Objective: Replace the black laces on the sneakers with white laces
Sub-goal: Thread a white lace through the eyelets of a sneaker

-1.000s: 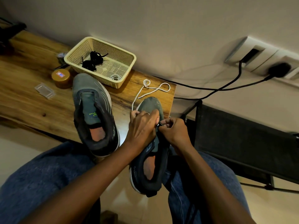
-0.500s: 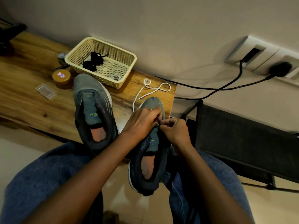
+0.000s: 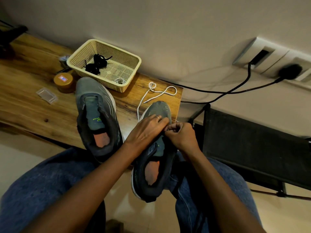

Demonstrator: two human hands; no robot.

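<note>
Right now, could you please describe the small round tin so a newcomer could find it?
Start at the wooden table, then the cream basket. Left of the basket, beside a sneaker toe, sits the tin: amber, alone in having a small label on its lid.

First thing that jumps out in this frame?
Both hands meet over the right sneaker at the table's near edge: the left hand lies over its front, the right hand pinches something small at the eyelets. A white lace trails from that shoe across the wood. Behind, black laces lie in the basket, and the left sneaker has none.
</note>
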